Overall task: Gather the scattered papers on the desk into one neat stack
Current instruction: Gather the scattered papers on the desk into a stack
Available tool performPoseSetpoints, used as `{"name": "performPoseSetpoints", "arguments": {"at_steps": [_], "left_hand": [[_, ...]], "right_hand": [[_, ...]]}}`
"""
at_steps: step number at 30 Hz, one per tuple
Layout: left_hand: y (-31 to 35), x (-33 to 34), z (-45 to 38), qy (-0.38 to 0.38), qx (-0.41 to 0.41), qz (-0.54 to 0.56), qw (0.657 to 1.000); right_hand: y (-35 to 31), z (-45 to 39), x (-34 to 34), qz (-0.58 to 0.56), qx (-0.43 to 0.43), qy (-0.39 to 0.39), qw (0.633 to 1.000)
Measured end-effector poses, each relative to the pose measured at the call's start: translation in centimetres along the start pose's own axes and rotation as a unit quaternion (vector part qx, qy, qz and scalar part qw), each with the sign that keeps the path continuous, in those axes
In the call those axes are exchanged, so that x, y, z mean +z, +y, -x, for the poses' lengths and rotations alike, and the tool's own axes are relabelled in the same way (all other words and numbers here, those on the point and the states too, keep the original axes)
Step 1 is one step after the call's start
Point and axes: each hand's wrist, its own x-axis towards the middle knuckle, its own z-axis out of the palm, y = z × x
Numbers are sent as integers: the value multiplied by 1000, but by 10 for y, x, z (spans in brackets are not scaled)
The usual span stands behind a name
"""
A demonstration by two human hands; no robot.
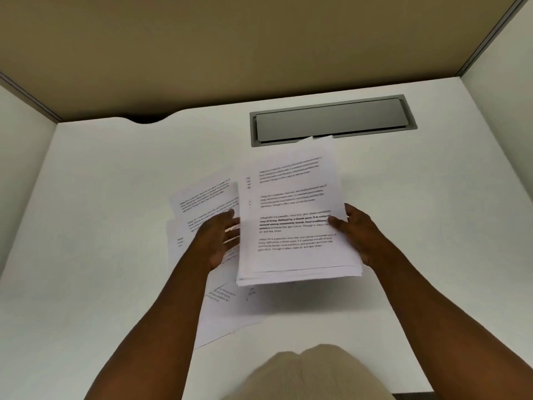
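Our right hand (pixel 356 235) pinches the stack (pixel 297 223) by its right edge, lifted off the desk (pixel 115 197). Our left hand (pixel 219 241), seemingly open, touches the loose sheets (pixel 202 197) beneath it. Paper is light, floppy, slippery: we support both edges.

A stack of white printed papers (pixel 297 220) is lifted above the white desk (pixel 115 226), with its far end tilted up and its near edges a little uneven. To its left, several loose printed sheets (pixel 202 197) lie flat on the desk, overlapping at different angles. One more sheet (pixel 225 313) lies nearer, partly under the stack.
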Motion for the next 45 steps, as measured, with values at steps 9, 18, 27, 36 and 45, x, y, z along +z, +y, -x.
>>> {"name": "performPoseSetpoints", "arguments": {"at_steps": [9,18,27,36,45], "left_hand": [[-39,-53,-32,344,-46,-365,864],[-23,-53,-44,347,-130,-383,846],[-22,-48,-46,335,-60,-241,909],[50,-14,14,272,338,-311,846],[90,14,73,-76,198,-29,977]], "right_hand": [[9,1,-8,-21,-5,82,996],[9,-3,-7,-19,-2,106,994],[10,-7,-4,-18,-7,105,994],[6,-10,-11,48,-59,124,989],[-3,3,-3,-19,-69,64,995]]}}
